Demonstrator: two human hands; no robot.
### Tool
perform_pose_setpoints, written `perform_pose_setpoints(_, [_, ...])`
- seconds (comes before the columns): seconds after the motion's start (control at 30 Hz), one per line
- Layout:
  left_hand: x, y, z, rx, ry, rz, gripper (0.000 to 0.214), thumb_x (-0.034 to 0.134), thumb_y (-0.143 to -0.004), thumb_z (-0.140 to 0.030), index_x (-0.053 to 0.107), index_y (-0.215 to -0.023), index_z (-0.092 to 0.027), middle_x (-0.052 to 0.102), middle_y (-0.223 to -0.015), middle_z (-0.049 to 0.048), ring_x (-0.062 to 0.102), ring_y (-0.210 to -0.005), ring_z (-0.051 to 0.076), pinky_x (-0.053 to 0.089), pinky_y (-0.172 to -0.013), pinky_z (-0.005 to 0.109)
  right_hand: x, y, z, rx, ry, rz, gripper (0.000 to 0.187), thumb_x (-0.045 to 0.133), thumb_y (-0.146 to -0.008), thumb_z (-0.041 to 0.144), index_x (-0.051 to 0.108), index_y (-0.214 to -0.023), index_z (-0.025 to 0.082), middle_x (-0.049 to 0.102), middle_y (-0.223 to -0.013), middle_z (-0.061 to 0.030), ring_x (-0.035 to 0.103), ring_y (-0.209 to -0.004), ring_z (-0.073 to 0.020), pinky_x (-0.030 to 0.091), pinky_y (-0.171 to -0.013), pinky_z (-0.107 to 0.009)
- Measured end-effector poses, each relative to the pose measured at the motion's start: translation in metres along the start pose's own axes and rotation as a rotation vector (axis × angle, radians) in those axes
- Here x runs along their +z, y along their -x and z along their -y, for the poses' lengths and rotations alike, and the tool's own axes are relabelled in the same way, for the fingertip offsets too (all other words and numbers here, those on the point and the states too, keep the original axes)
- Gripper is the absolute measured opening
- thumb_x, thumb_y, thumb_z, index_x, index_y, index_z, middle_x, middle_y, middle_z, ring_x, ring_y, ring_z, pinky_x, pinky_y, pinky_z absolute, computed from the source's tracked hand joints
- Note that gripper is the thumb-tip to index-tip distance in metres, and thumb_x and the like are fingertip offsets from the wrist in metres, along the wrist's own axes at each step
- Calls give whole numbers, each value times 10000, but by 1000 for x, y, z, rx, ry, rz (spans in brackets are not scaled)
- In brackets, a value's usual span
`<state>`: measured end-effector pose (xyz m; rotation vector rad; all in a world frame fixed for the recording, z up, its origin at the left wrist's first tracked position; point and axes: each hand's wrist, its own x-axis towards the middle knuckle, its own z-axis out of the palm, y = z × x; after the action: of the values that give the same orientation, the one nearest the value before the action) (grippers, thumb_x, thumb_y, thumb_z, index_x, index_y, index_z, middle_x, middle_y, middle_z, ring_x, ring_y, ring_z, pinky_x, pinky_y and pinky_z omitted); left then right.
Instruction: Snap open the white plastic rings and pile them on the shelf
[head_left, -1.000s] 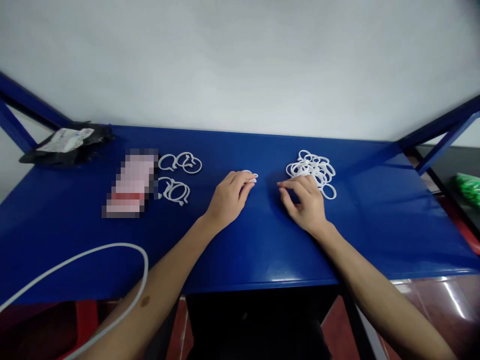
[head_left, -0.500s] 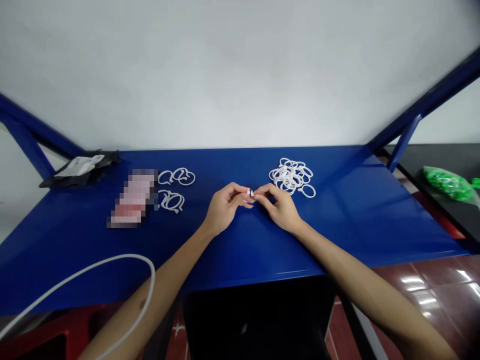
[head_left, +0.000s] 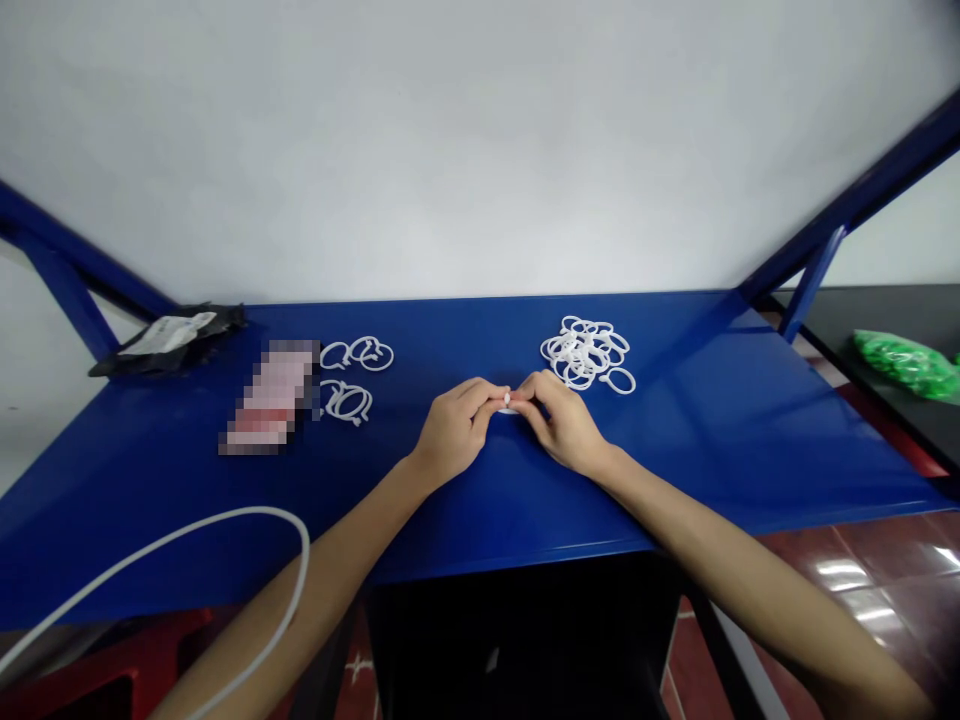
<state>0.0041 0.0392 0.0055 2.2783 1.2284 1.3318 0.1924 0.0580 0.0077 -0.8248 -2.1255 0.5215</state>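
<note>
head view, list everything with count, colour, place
table: 1, blue, centre
wall: 1, pale grey, behind
frame bars: several, blue, table's ends
package: 1, black, left end
pixelated item: 1, pinkish, left
open rings: several, white, left
cable: 1, white, lower left
red item: 1, red, lower left
ring pile: many, white, right
side surface: 1, black, far right
bag: 1, green, far right
floor: 1, reddish, bottom
shape: 1, black, below table
piece: 1, white, middle
left hand: 1, bare, pinching piece
right hand: 1, bare, pinching piece

Glossy blue surface (head_left: 461, 345) gives a lane between heaped white plastic rings (head_left: 581, 352) and open white plastic loops (head_left: 351, 388); a pale-grey wall (head_left: 480, 150) stops it behind.
</note>
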Motion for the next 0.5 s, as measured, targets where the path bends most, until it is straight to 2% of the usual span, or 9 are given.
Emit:
perform_pose_setpoints(0.1, [-18,-10,14,18,-283,25,189,520,-992,-229,688,-1076,-215,745,-1034,55,676,-966,216,536,-896,378,-5,-7,-1,-27,130,-88,97,551,-1007,269,618,-964,212,685,-895,-42,592,-821,-175,485,-730,-310])
perform_pose_setpoints(0.2, [-41,-17,31,-220,-677,-33,301,480,-991,-269,655,-1201,-143,699,-1110,154,622,-1054,324,491,-932,494,-18,-11,-7,-26,331,-213,88,567,-998,262,634,-988,205,711,-910,-49,602,-834,-183,483,-756,-322])
perform_pose_setpoints(0.27, [-53,-18,42,-384,-857,12,364,504,-966,-298,628,-1241,-94,658,-1155,211,578,-1098,385,478,-910,528,-33,-12,-14,33,455,-293,96,574,-989,262,643,-975,197,713,-907,-56,604,-820,-186,483,-775,-336])
perform_pose_setpoints(0.4, [-61,-15,54,-556,-960,181,365,480,-953,-308,636,-1197,-86,638,-1142,232,533,-1129,415,449,-903,541,-64,-13,-31,239,587,-442,98,589,-946,246,649,-950,169,705,-894,-71,593,-749,-180,482,-736,-343])
perform_pose_setpoints(0.5, [-60,-11,59,-551,-930,234,336,427,-957,-265,648,-1159,-113,652,-1113,217,538,-1122,404,435,-909,543,-76,-13,-40,343,587,-477,85,607,-906,237,650,-900,165,700,-863,-67,595,-710,-170,471,-691,-330])
